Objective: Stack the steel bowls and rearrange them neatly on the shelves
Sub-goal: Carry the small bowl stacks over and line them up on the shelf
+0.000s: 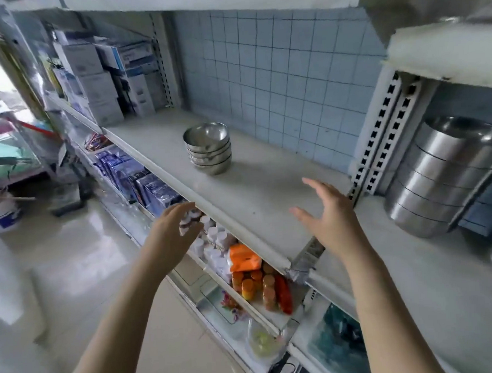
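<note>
A stack of steel bowls (208,148) is seen nested upright on the pale shelf (256,185), towards its rear, near the blue tiled wall (276,79) but apart from it. Nothing is touching the stack. Well in front of it, the right hand (327,210) is held above the shelf surface with its fingers spread and nothing grasped; the left hand (173,227) is held at the shelf's front edge, loosely curled, and nothing is gripped in it either, the small white bottles (213,236) of the lower shelf being visible just behind its fingers. To the right, past the perforated upright (384,133), a taller stack of larger steel containers (443,173) is stood on the neighbouring shelf, leaning slightly. At the far left end of the bowl shelf, white and blue cartons (105,79) are piled. On the lower shelf, dark blue packets (142,180), an orange packet (243,257) and orange-lidded jars (255,282) are arranged. A glossy tiled floor (72,266) is seen below on the left.
</note>
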A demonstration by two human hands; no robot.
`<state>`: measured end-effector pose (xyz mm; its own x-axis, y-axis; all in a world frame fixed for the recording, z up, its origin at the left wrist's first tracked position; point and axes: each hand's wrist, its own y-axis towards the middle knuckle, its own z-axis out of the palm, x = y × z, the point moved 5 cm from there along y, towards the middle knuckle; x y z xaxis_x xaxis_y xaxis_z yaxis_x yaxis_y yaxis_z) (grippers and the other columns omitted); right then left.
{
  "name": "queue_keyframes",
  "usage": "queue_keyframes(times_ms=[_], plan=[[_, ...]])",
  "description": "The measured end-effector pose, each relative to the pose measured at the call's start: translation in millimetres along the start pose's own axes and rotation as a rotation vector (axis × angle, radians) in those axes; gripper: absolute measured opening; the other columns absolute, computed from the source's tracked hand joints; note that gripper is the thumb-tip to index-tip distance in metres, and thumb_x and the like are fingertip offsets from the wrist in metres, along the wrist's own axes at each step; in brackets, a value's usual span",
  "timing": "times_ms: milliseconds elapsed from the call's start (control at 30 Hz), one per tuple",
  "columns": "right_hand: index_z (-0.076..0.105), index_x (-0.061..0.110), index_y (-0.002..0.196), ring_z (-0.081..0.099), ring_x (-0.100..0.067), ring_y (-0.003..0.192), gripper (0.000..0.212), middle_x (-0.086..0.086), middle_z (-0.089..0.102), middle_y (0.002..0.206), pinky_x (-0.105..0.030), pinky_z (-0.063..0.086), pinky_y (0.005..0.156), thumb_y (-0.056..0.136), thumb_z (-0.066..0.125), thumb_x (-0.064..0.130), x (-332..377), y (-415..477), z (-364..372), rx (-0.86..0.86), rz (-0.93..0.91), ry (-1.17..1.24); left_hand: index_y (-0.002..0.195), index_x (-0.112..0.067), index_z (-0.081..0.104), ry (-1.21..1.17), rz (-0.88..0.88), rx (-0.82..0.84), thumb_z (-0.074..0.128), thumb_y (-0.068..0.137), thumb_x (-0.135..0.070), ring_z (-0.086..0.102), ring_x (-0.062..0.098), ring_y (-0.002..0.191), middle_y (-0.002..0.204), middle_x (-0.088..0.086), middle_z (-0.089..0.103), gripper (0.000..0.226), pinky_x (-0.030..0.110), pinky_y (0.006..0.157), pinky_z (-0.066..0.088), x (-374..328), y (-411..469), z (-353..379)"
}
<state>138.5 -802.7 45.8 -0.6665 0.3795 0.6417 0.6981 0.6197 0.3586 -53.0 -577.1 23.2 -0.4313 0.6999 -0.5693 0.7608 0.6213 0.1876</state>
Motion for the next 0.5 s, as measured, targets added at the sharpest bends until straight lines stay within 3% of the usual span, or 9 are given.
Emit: queue_keyframes(times_ms=[100, 167, 333, 500], plan=[[0.047, 0.017, 0.144, 0.044, -0.017, 0.135, 0.062, -0.001, 0.051, 0.145, -0.013, 0.028, 0.101, 0.088, 0.072, 0.030, 10.2, 58.7, 36.1, 0.028, -0.006, 0.062, 0.140, -0.015, 0.051, -0.003, -0.042, -0.015, 0.066, 0.091, -0.026, 0.057, 0.024, 0.120, 0.139, 0.009, 0.054, 0.052, 0.029, 0.096, 0.042, 28.9, 42.0, -10.1], [0.047, 0.018, 0.144, 0.044, -0.013, 0.135, 0.063, 0.001, 0.050, 0.146, -0.009, 0.026, 0.098, 0.087, 0.073, 0.029, 16.3, 93.3, 59.0, 0.024, 0.003, 0.108, 0.140, -0.014, 0.050, -0.013, -0.054, -0.040, 0.066, 0.092, -0.027, 0.055, 0.024, 0.123, 0.139, 0.009, 0.054, 0.053, 0.032, 0.100, 0.042, 46.8, 67.9, -14.0], [0.041, 0.031, 0.144, 0.044, -0.011, 0.134, 0.066, 0.008, 0.047, 0.146, -0.030, 0.037, 0.108, 0.086, 0.073, 0.035, 18.6, 148.7, 112.5, 0.057, 0.119, 0.301, 0.140, -0.017, 0.049, -0.074, -0.057, -0.035, 0.064, 0.092, -0.031, 0.047, 0.022, 0.132, 0.147, 0.005, 0.048, 0.052, 0.032, 0.107, 0.035, 78.5, 126.6, -9.4], [0.029, 0.041, 0.149, 0.043, -0.005, 0.131, 0.078, 0.019, 0.035, 0.152, -0.020, 0.038, 0.097, 0.084, 0.072, 0.043, 18.9, 185.9, 163.2, 0.068, 0.217, 0.461, 0.151, -0.014, 0.030, -0.162, -0.004, 0.033, 0.070, 0.086, -0.039, 0.031, 0.023, 0.144, 0.157, 0.008, 0.032, 0.080, 0.033, 0.116, 0.024, 99.6, 200.8, 11.7]])
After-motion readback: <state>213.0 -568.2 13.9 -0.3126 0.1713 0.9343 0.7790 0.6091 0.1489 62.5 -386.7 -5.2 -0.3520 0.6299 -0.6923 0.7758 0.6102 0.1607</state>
